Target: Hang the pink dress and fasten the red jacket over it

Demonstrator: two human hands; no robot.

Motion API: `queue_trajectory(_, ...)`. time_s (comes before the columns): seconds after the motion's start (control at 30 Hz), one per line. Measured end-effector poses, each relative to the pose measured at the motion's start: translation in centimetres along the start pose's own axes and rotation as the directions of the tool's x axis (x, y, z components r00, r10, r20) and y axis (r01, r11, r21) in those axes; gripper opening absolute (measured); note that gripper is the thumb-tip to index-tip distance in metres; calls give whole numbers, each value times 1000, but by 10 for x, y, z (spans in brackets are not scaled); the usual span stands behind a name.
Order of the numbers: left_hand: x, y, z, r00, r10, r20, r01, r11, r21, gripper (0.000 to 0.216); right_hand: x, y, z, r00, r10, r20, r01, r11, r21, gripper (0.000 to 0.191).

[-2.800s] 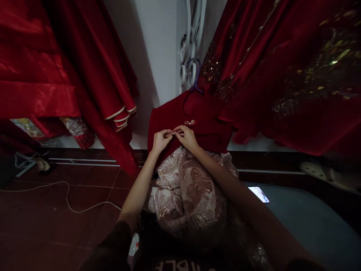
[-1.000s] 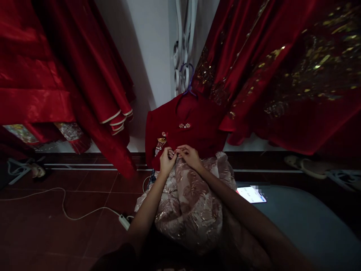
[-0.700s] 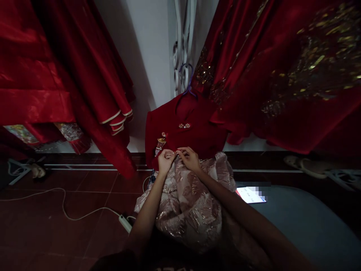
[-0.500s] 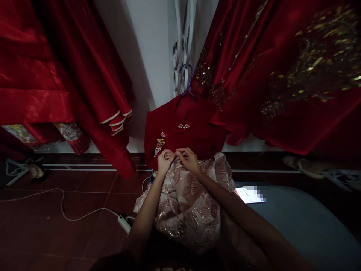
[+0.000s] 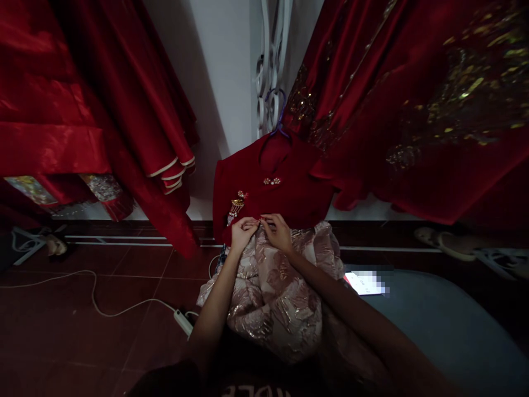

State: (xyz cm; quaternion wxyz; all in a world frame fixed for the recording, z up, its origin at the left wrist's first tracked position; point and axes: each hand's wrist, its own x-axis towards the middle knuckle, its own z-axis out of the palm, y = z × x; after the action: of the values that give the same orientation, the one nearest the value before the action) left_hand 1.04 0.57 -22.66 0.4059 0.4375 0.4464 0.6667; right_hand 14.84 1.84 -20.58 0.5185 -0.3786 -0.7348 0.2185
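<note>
- Two hands met at a small bright fastening (image 5: 260,221) on the lower front edge of a dark red top (image 5: 289,193), which hung on a blue hanger (image 5: 278,110) against the white wall
- The left hand (image 5: 242,231) had its fingers drawn narrow, thumb and fingertips pinched on the fastening from the left
- The right hand (image 5: 278,232) pinched it from the right, fingers curled close, its tips touching those of the left
- Higher on the same top sat a pearl clasp (image 5: 271,181) near the collar, and a gold tasselled brooch (image 5: 236,205) hung just above the left hand
- A pink and gold brocade skirt (image 5: 276,298) spread below the top, under both forearms
- Red garments (image 5: 95,110) hung to the left, and a red gown with gold embroidery (image 5: 433,99) to the right
- A lit phone (image 5: 366,282) lay on a grey cushion (image 5: 446,331) beside the right forearm
- A white power strip (image 5: 183,322) and its cable (image 5: 95,300) lay on the dark red tiled floor (image 5: 82,342); sandals (image 5: 438,238) lay by the wall at the right
</note>
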Motion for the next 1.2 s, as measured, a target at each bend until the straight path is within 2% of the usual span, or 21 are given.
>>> queue_trajectory(0.3, 1, -7, -3, 999, 17, 31, -19, 998, 68, 24, -1, 5, 0, 997, -70, 11, 71, 992, -108, 29)
queue_trajectory(0.47, 1, -9, -3, 1000, 3, 30, -5, 997, 80, 26, -1, 9, 0, 998, -49, 31, 53, 990, -128, 32)
queue_trajectory(0.87, -2, -7, -1, 999, 45, 5, -45, 990, 133, 25, -1, 8, 0, 995, 72, 67, -70, 997, -38, 35)
queue_trajectory(1.0, -2, -5, -1, 998, 57, 6, -57, 984, 166, 21, -2, 8, 0, 994, 90, 66, -93, 995, 43, 35)
queue_trajectory(1.2, -5, 1, 0, 991, 118, 63, -129, 968, 216, 16, 3, 11, 5, 988, 133, 76, -142, 983, 120, 32)
